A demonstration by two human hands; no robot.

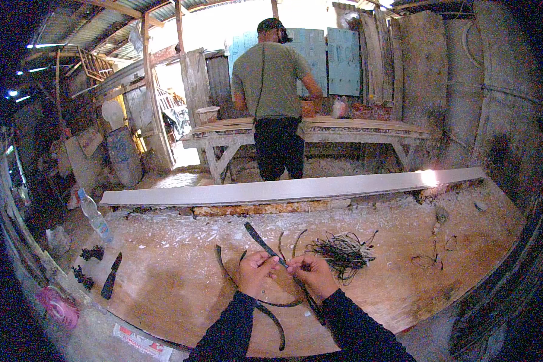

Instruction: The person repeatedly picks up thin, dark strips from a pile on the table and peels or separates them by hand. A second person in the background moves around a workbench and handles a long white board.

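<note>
Between my two hands runs a long flat black strip [258, 236], which looks like rubber. My left hand [256, 273] pinches it with thumb and fingers near the middle of the table. Close beside it, my right hand [314, 275] grips the same strip, and its tail hangs below that hand. More black strips [274, 321] curve on the wood around and beneath my hands, partly hidden by them. A tangled bundle of thin dark strands [344, 252] lies just right of my right hand.
A black knife [111, 277], dark clumps [90, 253] and a clear plastic bottle [94, 215] sit at the left of the plywood table [404, 289]. A long white board [271, 192] spans the far edge. Beyond it, a person [274, 78] stands at another bench [362, 130].
</note>
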